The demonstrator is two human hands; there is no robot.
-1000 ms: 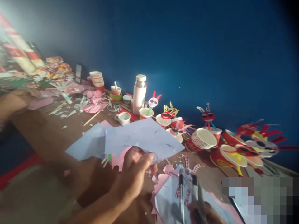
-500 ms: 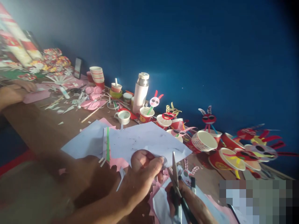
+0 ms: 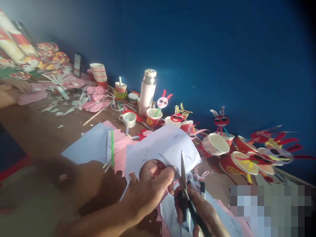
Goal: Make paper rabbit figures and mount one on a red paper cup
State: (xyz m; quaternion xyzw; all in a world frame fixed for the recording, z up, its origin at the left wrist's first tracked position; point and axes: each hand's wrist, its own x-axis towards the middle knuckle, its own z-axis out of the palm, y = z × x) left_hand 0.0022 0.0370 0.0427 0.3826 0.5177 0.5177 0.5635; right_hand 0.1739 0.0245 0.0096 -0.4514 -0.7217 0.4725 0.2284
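My left hand (image 3: 154, 181) pinches the lower edge of a pale blue-white sheet of paper (image 3: 164, 143), its thumb on top. My right hand (image 3: 197, 207) grips scissors (image 3: 184, 181) with dark handles; the blades point up and stand a little apart, close to the left fingertips and in front of the sheet. Under and to the left lie another pale sheet (image 3: 86, 143) and pink paper (image 3: 120, 144) with a green strip (image 3: 112, 148). More pale paper (image 3: 170, 210) lies beneath my right hand.
Along the wall stand a white flask (image 3: 147, 95), a white mug (image 3: 128, 119), stacked paper cups (image 3: 216, 144) and cups with paper faces (image 3: 221, 121). Paper scraps (image 3: 96, 102) litter the table's left. Another person's hand (image 3: 14, 90) rests at the far left on pink paper.
The pale sheet has turned and bent in my left hand, its right part now curving, and more pink paper shows beside it. The view has shifted slightly. Both hands keep their grip.
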